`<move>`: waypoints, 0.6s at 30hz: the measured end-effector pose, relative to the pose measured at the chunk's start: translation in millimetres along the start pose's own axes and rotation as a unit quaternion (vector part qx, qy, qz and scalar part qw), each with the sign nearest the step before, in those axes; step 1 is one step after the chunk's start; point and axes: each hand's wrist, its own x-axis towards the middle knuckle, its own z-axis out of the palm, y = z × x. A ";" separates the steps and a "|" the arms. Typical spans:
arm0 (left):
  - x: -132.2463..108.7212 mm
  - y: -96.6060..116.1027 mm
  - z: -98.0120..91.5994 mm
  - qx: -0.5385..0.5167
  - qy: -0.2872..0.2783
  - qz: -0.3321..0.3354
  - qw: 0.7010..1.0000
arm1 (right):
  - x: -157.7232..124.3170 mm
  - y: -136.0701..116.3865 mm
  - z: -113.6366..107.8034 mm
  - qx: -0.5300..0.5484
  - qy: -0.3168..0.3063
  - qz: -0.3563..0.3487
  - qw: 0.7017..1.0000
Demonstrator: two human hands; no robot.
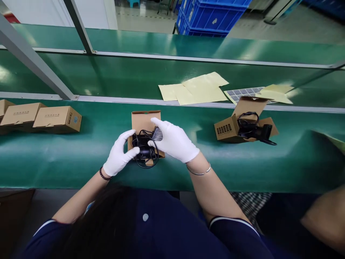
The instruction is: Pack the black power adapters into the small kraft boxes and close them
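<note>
An open cardboard box (145, 119) stands on the green bench in front of me, its lid flap raised at the back. Black adapter parts with a coiled cable (145, 153) fill it, and a cable loop hangs over the front edge. My left hand (121, 153), in a white glove, grips the black parts at the left side between thumb and fingers. On the right, my gloved right hand (175, 140) has thumb and fingers closed round a black block with a printed label (157, 134), at the box's right side.
Closed cardboard boxes (52, 117) stand in a row at the left. Another open box (228, 129) with black parts sits at the right. Yellow paper sheets (201, 88) lie behind a metal rail (118, 99). A co-worker's arm (325, 219) shows at the lower right.
</note>
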 end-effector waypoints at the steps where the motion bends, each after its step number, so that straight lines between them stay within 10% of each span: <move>1: 1.0 0.3 -2.1 0.007 -0.007 0.002 1.000 | -2.8 -0.5 -3.3 0.040 0.011 0.005 0.999; 9: 12.9 15.2 -18.7 0.098 -0.062 0.038 0.993 | -8.8 -11.9 6.4 0.384 0.011 0.086 0.919; 18: 37.4 40.8 -31.2 0.279 -0.181 0.179 0.926 | -29.1 -33.1 -27.7 0.240 -0.002 0.039 0.970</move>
